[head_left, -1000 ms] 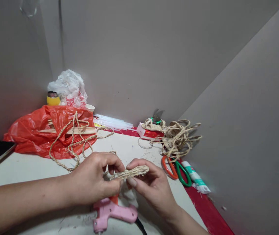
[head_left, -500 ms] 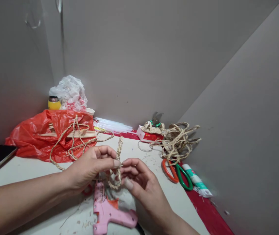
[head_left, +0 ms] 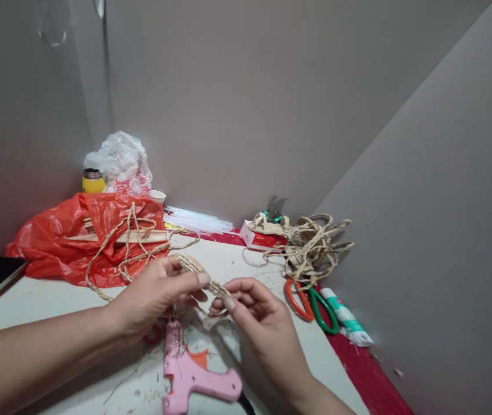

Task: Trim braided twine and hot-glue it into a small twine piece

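My left hand [head_left: 159,294] and my right hand [head_left: 257,317] meet over the middle of the white table [head_left: 47,305]. Between them they pinch a short braided piece of jute rope [head_left: 203,279]. The left thumb and forefinger grip its upper left part. The right fingertips hold its lower right end. Directly below the hands a pink glue gun [head_left: 194,374] lies on the table, nozzle toward the front edge.
A red plastic bag [head_left: 64,242] with wooden sticks and loose rope [head_left: 133,242] lies at the left. A rope tangle [head_left: 310,245], a red box [head_left: 263,239], orange-green scissors [head_left: 310,302] and a glue tube [head_left: 345,320] sit at the right. Grey walls close in behind and right.
The braided piece was held level between both hands, was turned upright, and now slants down from left to right. The hands rose slightly, uncovering the glue gun.
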Demonstrator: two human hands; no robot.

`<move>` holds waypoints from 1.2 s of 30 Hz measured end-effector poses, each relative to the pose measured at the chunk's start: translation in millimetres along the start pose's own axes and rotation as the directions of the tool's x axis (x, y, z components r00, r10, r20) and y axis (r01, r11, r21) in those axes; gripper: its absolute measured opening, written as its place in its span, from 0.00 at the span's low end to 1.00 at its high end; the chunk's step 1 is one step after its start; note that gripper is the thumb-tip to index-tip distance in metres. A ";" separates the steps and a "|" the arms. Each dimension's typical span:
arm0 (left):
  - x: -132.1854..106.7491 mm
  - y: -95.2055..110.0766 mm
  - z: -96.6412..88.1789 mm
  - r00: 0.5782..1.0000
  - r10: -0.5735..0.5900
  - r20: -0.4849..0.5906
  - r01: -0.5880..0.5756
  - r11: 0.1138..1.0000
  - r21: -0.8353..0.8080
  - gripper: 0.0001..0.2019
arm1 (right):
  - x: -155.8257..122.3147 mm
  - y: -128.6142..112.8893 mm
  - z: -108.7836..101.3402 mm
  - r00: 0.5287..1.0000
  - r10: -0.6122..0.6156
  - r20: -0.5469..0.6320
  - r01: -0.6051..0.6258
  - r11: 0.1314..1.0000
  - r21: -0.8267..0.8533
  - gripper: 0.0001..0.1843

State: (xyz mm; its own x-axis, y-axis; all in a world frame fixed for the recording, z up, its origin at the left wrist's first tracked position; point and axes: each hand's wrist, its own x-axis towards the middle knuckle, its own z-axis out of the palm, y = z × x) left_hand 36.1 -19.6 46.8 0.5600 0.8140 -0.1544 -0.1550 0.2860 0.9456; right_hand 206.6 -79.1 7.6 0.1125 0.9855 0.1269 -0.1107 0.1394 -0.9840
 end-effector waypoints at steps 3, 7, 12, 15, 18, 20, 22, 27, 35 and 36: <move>3.3 11.3 -7.8 0.971 0.170 -0.169 -0.157 0.984 0.086 0.16 | 7.3 -12.7 -10.2 1.000 0.016 -0.021 -0.016 1.000 -0.007 0.13; -2.3 27.6 -12.3 0.886 0.435 -0.162 -0.361 0.866 0.347 0.15 | 13.3 -26.2 -19.0 0.996 0.075 0.054 -0.069 0.993 -0.097 0.12; -19.5 28.9 -4.2 0.942 0.285 0.177 -0.313 0.556 0.770 0.11 | 9.0 -30.0 -13.7 0.965 0.185 0.187 -0.142 0.965 -0.221 0.06; -22.6 22.0 0.0 0.976 0.101 0.193 -0.218 0.496 0.840 0.10 | 3.8 -27.8 -6.9 0.938 0.231 0.257 -0.151 0.943 -0.296 0.02; -20.0 15.9 2.4 0.978 -0.039 0.205 -0.147 0.567 0.810 0.06 | 0.3 -26.4 -1.6 0.928 0.248 0.278 -0.147 0.930 -0.338 0.04; -16.7 12.1 4.0 0.974 -0.073 0.215 -0.119 0.646 0.754 0.06 | -0.5 -26.0 0.3 0.928 0.250 0.277 -0.150 0.930 -0.336 0.04; -13.2 8.0 5.4 0.970 -0.106 0.220 -0.070 0.743 0.666 0.07 | -0.2 -25.6 0.9 0.929 0.243 0.277 -0.147 0.934 -0.326 0.03; -6.1 -1.3 3.7 0.962 -0.161 0.221 0.067 0.922 0.381 0.13 | 2.7 -24.7 -1.2 0.943 0.200 0.267 -0.137 0.962 -0.234 0.06; -5.8 5.0 3.8 0.987 -0.115 0.116 0.080 0.959 0.272 0.13 | 3.7 -23.3 -6.1 0.954 0.148 0.259 -0.126 0.987 -0.101 0.15; -6.2 6.4 4.9 0.989 -0.106 0.102 0.075 0.960 0.271 0.13 | 3.9 -23.3 -6.1 0.958 0.145 0.248 -0.124 0.987 -0.102 0.15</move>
State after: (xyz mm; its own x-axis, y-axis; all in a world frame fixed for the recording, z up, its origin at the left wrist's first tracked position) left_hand 35.6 -25.3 55.2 0.6531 0.7235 -0.2235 0.1133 0.1985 0.9735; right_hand 215.6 -79.1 30.3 -0.1527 0.9882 0.0093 -0.0224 0.0060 -0.9997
